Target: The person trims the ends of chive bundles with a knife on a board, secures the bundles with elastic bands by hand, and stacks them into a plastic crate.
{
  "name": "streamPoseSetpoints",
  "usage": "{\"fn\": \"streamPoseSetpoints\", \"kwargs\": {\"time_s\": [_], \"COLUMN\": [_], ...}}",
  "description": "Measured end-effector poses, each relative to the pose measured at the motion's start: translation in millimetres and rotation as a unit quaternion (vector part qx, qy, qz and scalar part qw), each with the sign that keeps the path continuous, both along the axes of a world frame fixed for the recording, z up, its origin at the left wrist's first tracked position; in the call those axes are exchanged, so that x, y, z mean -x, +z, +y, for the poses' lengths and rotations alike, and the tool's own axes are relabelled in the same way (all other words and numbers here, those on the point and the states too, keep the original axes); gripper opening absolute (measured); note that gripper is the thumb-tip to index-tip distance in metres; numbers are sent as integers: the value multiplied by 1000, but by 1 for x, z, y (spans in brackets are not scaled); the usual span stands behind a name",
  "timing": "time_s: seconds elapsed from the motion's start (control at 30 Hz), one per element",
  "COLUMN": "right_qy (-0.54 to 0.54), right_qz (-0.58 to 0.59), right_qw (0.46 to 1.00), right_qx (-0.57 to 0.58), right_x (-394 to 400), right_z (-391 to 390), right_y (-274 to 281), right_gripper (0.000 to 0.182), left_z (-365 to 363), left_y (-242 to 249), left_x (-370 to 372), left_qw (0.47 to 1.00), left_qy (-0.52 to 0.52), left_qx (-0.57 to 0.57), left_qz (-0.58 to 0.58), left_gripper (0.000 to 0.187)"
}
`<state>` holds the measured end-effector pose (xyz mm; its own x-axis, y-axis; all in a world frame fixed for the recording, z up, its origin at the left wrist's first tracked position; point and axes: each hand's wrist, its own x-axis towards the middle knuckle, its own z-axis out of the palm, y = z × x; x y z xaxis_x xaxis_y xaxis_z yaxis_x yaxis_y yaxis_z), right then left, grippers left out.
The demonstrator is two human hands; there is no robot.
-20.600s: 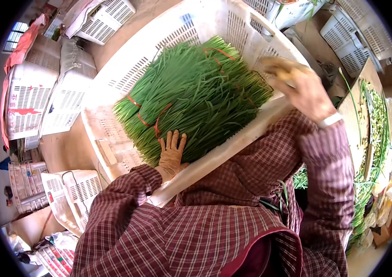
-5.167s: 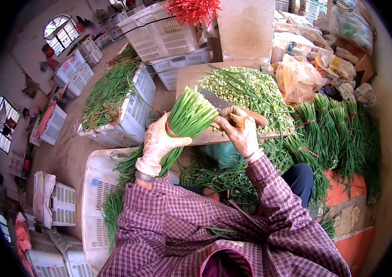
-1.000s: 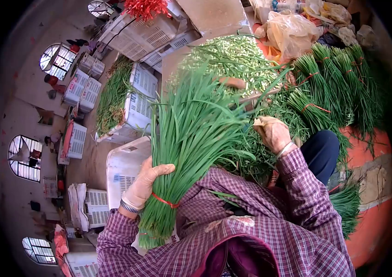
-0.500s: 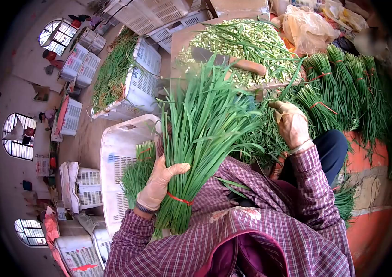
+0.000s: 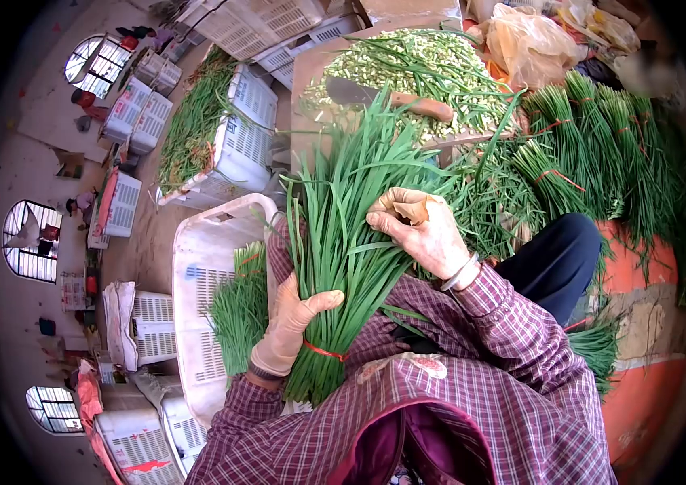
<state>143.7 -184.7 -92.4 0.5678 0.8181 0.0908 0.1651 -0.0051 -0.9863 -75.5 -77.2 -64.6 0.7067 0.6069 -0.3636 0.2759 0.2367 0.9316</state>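
Note:
My gloved left hand (image 5: 290,323) grips a bundle of long green chives (image 5: 343,234) near its base, just above a red band (image 5: 322,351). The leaves fan upward toward the cutting board. My right hand (image 5: 420,230) rests on the upper leaves of the same bundle, fingers curled into them. A cleaver (image 5: 383,97) with a wooden handle lies on the wooden cutting board (image 5: 304,89), among a heap of cut pale-green stem pieces (image 5: 440,65).
A white plastic crate (image 5: 205,283) at my left holds tied chive bundles (image 5: 238,307). Another crate (image 5: 242,149) beyond carries loose greens. More tied bundles (image 5: 593,145) lie at the right on an orange surface. Plastic bags (image 5: 529,44) sit at the back. Stacked crates (image 5: 145,424) line the floor.
My right hand has moved left from the pile of greens onto the bundle's leaves. The bundle and left hand have stayed almost in place, slightly lower.

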Motion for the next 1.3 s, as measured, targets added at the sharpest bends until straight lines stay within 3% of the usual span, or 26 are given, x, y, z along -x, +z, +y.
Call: {"fn": "streamPoseSetpoints", "kwargs": {"time_s": [0.1,0.13,0.27,0.33,0.47,0.53,0.67,0.73,0.8,0.87,1.07,1.2,1.3], "right_qy": [-34,-90,-215,-183,6,31,54,56,64,64,-21,-126,-86], "right_qz": [-48,-103,-25,29,-77,-117,-158,-162,-354,-329,-441,-406,-305], "right_qw": [997,986,973,976,995,993,984,983,930,942,897,903,948], "right_qx": [-52,-94,-84,-118,-57,-17,-63,-57,-78,-29,6,61,-17], "right_x": [-4,-6,-44,-47,-41,-35,-24,-22,-23,-12,-11,-35,-29], "right_z": [4,3,-18,-29,-47,-48,-48,-48,-46,-46,-41,-53,-56], "right_y": [-16,-19,-14,-6,-7,-13,-6,-7,-10,-3,-26,-25,-7], "right_gripper": [21,20,20,24,27,24,26,29,30,25,16,7,14], "left_z": [-7,-10,-12,-9,-8,-8,-9,-4,-7,-8,-2,-6,-7], "left_y": [1,1,0,-5,-7,-9,-5,-9,-10,-12,-19,-13,-13], "left_x": [0,1,4,6,4,6,5,6,4,3,9,7,4], "left_qw": [1000,1000,1000,999,999,1000,999,999,999,998,999,999,1000], "left_qy": [6,9,18,16,18,15,12,31,36,43,32,31,20], "left_qx": [-4,-13,-24,-28,-24,-25,-42,15,21,26,17,8,-5], "left_qz": [11,17,10,11,18,7,20,-3,-19,-34,-8,-6,-12], "left_gripper": [51,49,48,47,47,49,52,54,55,55,55,54,55]}}
